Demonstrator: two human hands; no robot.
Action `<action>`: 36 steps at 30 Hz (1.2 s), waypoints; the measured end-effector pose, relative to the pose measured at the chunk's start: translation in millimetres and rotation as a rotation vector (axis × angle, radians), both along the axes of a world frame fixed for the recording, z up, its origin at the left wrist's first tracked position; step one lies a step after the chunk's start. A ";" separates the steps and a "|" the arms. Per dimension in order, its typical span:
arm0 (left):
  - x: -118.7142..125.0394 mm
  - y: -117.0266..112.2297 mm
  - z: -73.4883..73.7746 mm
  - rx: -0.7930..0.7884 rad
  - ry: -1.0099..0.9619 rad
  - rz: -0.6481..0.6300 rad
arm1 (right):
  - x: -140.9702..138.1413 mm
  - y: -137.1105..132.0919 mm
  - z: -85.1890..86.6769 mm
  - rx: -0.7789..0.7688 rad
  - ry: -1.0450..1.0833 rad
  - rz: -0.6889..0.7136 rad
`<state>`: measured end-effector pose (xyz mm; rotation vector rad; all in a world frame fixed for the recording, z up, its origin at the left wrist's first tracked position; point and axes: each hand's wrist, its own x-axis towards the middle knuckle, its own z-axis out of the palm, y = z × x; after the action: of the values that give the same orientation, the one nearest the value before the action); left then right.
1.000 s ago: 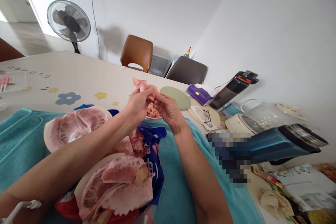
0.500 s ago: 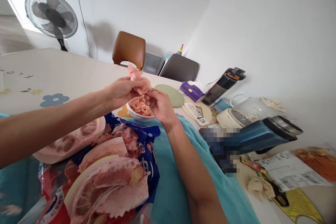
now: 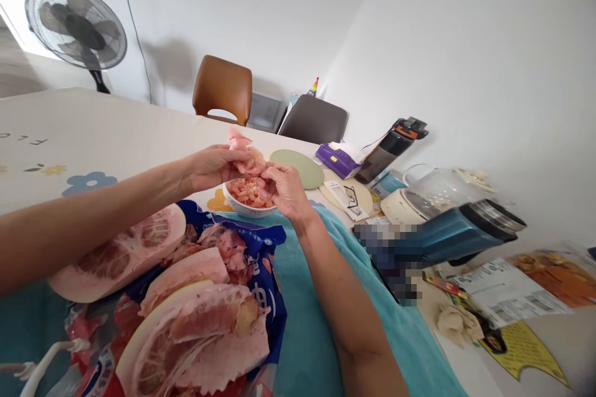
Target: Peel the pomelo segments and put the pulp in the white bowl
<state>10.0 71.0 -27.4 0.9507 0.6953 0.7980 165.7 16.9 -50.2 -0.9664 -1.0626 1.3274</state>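
Above a white bowl (image 3: pixel 251 209), my left hand (image 3: pixel 212 167) grips a pink pomelo segment (image 3: pixel 244 152) with its loose membrane sticking up. My right hand (image 3: pixel 286 189) pinches at the segment's lower right edge, fingertips closed; what exactly lies between them is too small to make out. Peeled pomelo pulp (image 3: pixel 246 191) fills the bowl. Closer to me, a thick-rinded pomelo piece (image 3: pixel 195 335) and a halved pomelo (image 3: pixel 135 248) lie on a blue and red plastic bag (image 3: pixel 270 279). Torn membrane scraps (image 3: pixel 228 245) sit behind the piece.
A teal cloth (image 3: pixel 302 298) lies under the bag and bowl. To the right stand a blue tumbler (image 3: pixel 460 232), a dark bottle (image 3: pixel 391 149), a purple tissue pack (image 3: pixel 338 160) and glasses (image 3: pixel 351 198). A green placemat (image 3: pixel 300 167) is beyond the bowl.
The view has shifted slightly, and a white bag handle now shows at lower left. Both hands have come a little lower over the bowl, still on the segment.
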 end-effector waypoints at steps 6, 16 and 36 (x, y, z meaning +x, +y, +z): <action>0.3 -5.9 -10.3 -0.079 0.035 0.016 | 9.5 6.5 -8.8 -0.090 -0.008 -0.077; -1.3 -7.8 -3.7 -0.020 0.087 0.044 | 18.5 6.7 -4.4 -0.109 0.072 -0.160; -11.7 2.5 -9.9 -0.026 0.109 -0.011 | 16.2 7.2 -5.6 -0.091 0.029 -0.134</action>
<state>-1.7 73.5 -37.3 0.9793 0.7921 0.7303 182.0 24.0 -55.9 -1.0645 -0.9054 1.2843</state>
